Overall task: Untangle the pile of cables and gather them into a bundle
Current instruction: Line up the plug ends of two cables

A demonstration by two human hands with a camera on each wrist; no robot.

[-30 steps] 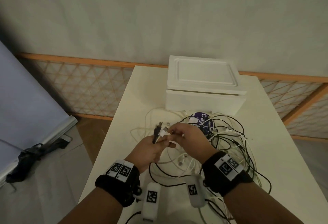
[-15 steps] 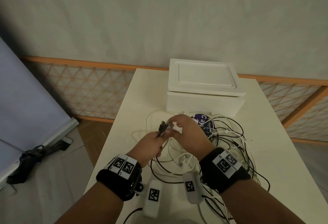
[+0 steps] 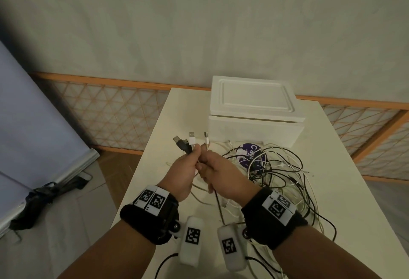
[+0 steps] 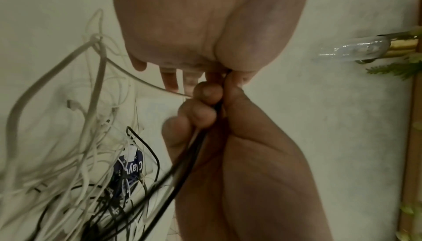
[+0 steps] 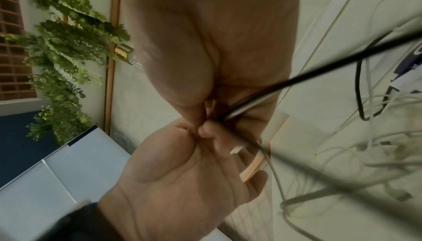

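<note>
A tangle of black and white cables lies on the white table, partly over a purple round label. My left hand grips a black USB plug and a white USB plug, raised above the table. Touching it on the right, my right hand pinches a second white plug upright. Their cables trail down from both fists to the pile. In the wrist views the fingers of both hands curl round the cords.
A white foam box with its lid on stands behind the pile at the table's far end. An orange lattice fence runs along the wall. A dark bundle lies on the floor at the left.
Both hands have lifted together from just above the pile. The plug ends now stand upright and fanned out above the fists, and the cables are drawn up off the table.
</note>
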